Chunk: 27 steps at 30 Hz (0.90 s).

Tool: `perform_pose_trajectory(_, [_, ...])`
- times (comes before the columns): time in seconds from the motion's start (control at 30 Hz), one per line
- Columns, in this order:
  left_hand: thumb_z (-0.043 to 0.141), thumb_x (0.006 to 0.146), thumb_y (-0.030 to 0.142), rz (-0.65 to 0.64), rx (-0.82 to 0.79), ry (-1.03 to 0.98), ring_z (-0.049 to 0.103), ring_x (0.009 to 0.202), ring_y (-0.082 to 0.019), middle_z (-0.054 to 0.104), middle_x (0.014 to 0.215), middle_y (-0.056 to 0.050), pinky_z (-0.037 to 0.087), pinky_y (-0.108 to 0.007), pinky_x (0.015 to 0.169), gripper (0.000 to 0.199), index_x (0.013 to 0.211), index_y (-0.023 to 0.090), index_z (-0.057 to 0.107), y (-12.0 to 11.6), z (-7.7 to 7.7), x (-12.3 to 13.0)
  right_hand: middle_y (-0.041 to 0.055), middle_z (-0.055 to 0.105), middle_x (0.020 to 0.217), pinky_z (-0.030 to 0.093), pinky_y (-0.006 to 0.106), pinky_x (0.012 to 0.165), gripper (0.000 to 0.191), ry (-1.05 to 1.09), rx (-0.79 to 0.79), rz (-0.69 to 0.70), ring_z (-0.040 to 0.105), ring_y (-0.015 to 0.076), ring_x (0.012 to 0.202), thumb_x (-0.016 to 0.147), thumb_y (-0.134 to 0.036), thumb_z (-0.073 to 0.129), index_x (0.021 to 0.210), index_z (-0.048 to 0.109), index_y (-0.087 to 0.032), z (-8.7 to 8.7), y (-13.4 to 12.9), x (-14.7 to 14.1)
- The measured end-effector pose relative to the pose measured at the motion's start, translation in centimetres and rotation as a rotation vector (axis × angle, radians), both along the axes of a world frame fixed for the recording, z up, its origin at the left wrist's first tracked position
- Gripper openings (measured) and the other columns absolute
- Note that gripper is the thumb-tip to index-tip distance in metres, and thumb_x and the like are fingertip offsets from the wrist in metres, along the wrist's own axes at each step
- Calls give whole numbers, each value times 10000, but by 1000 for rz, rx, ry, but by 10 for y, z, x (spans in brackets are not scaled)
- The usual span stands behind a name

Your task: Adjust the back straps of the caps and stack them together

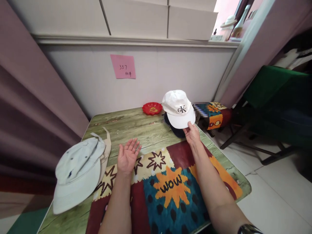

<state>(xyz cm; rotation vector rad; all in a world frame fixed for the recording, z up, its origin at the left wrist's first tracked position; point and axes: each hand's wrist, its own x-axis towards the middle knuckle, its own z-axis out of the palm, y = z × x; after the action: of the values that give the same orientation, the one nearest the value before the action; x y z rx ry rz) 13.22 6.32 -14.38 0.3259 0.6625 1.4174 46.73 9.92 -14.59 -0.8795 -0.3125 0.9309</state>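
My right hand (pixel 192 132) grips the brim of a white baseball cap (pixel 175 102) with dark "CK" lettering, at the back right of the table. Beneath that cap a dark cap (pixel 179 132) shows in part. My left hand (pixel 128 155) is palm up with fingers stretched out, holding nothing, above the edge of a colourful printed mat (pixel 175 214). To its left lies a pale baseball cap (pixel 78 169) with a small dark logo, and a beige cap (pixel 106 149) peeks out from under it.
A red scalloped dish (pixel 152 109) stands by the wall at the back of the wood-patterned table (pixel 122 125). A pink paper note (pixel 123 66) is stuck to the wall. On the right are a stool with a printed cover (pixel 215 120) and a green-draped chair (pixel 275 84).
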Motion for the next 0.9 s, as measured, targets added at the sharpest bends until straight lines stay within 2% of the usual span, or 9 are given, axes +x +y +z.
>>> perform_pose_trajectory(0.13, [356,994,465,-9,-5,26,685,1016,-249,689,1165,-184,527,-465,936,478,1093,115,667,0,-1,-1,21,746,875,608,269,717,108,-16,-188,-33,705,143,823,802,-218,698,895,653,-189,1,9,19])
perform_pose_trajectory(0.27, [336,1006,429,-23,-23,58,691,990,-242,699,1136,-175,543,-440,904,469,1037,105,674,-1,-1,-1,26,731,783,613,247,646,52,-13,-273,-83,702,135,739,808,-138,672,823,630,-165,-5,9,27])
perform_pose_trajectory(0.43, [360,1004,397,-26,-44,62,694,971,-236,707,1108,-175,537,-433,908,432,1022,102,674,-2,0,-2,25,720,737,633,262,608,135,-78,-336,-151,701,150,708,750,-120,733,847,644,-149,-11,5,35])
perform_pose_trajectory(0.6, [355,1006,371,-18,-56,57,698,933,-222,722,1063,-158,545,-421,888,414,1002,109,676,-3,1,-4,-21,647,604,616,225,513,249,-194,-403,-197,628,110,526,690,-130,781,901,649,-121,-17,-3,40])
perform_pose_trajectory(0.73, [358,1008,353,-17,-64,55,704,892,-214,727,1031,-153,549,-407,861,402,990,107,676,-4,-1,-5,-31,616,527,586,206,441,313,-295,-458,-175,601,112,440,675,-138,786,954,649,-100,-19,-10,45])
perform_pose_trajectory(0.9, [385,1002,339,-13,-81,57,707,871,-211,733,992,-144,551,-388,838,369,956,109,670,-4,-5,-6,-9,605,467,549,216,382,322,-398,-511,-84,602,140,387,639,-135,803,916,654,-68,-14,-12,56])
